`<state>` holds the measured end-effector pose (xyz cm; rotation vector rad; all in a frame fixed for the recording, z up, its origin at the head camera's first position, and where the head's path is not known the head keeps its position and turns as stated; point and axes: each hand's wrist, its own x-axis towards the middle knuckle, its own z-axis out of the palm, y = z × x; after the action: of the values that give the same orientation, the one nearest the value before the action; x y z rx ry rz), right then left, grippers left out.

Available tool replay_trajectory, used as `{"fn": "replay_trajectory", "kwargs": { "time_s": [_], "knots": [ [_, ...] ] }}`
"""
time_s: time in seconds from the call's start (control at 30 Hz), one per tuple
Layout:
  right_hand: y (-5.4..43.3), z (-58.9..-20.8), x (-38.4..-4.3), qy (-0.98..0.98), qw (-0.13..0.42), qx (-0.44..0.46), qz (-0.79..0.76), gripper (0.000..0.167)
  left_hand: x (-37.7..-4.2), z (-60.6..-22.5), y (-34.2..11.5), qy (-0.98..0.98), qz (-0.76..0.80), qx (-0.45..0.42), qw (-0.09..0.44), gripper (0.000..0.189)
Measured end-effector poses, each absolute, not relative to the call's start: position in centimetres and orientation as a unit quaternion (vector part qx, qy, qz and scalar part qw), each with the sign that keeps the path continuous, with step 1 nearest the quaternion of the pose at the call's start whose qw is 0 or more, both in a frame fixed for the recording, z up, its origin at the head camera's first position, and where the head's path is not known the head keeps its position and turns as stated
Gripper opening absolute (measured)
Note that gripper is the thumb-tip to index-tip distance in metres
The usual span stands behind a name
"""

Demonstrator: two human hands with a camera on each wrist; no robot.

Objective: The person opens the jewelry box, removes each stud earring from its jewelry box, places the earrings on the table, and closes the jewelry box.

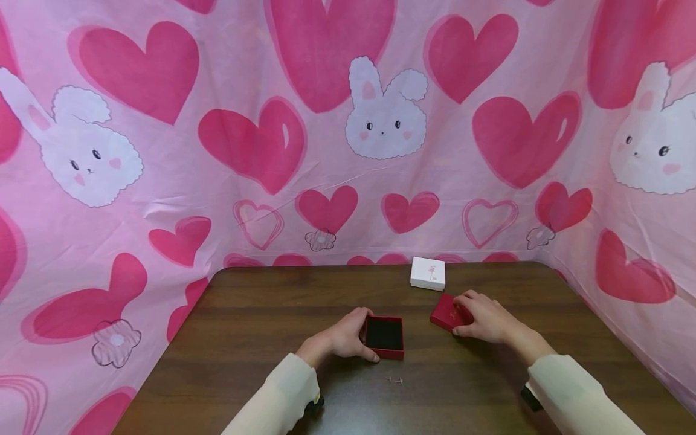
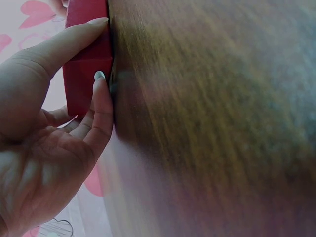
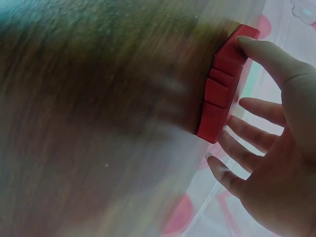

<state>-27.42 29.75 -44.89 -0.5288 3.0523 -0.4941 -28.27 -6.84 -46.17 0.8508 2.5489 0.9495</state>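
Observation:
My left hand (image 1: 346, 335) grips an open red box (image 1: 384, 354) from its left side, thumb at the near corner and fingers at the far one. Inside the box is a black lining. In the left wrist view, the thumb and fingers press the red walls (image 2: 81, 79) down by the table. Farther right, my right hand (image 1: 487, 318) holds the red box lid (image 1: 447, 313), which lies turned at an angle on the table. The right wrist view shows my thumb on one end of the lid (image 3: 222, 84). Two tiny metallic pieces, perhaps earrings (image 1: 399, 381), lie in front of the box.
A white box (image 1: 428, 274) with a pink print stands at the back of the brown wooden table (image 1: 272, 296), behind the lid. A pink cloth (image 1: 321, 151) with hearts and rabbits hangs round the table's back and sides.

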Motion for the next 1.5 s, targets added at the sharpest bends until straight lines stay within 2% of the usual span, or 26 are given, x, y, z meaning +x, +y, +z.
{"fn": "replay_trajectory", "kwargs": {
  "time_s": [0.9, 1.5],
  "knots": [
    [30.43, -45.20, -27.55, 0.958, 0.062, -0.156, -0.234, 0.097, -28.26, -46.43, -7.00, 0.884, 0.333, 0.296, 0.145, 0.075],
    [30.52, -45.19, -27.49, 0.956, 0.045, -0.170, -0.236, 0.091, -28.08, -46.03, -6.92, 0.882, 0.339, 0.291, 0.149, 0.076]
  ]
}}
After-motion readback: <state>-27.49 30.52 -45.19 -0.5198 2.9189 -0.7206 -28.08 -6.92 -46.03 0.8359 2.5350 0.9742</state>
